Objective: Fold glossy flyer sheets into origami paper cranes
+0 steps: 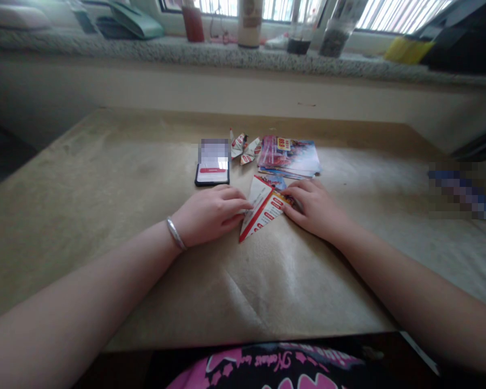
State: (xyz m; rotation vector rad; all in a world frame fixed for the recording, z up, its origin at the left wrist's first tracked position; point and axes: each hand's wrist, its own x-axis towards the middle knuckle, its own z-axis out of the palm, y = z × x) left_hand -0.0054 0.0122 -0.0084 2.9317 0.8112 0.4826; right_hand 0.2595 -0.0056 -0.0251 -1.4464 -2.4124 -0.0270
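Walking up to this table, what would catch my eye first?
Two hands meet mid-table over a red-and-white folded flyer: the left hand touches its left edge, the right hand presses its right side. Just beyond lie a phone, two small folded paper shapes and a stack of flyers, all on brown paper covering the table.

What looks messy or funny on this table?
Nothing is spilled or broken. The stack of flyers is fanned out unevenly, and the brown paper cover shows creases near the front edge. The folded flyer lies flat.
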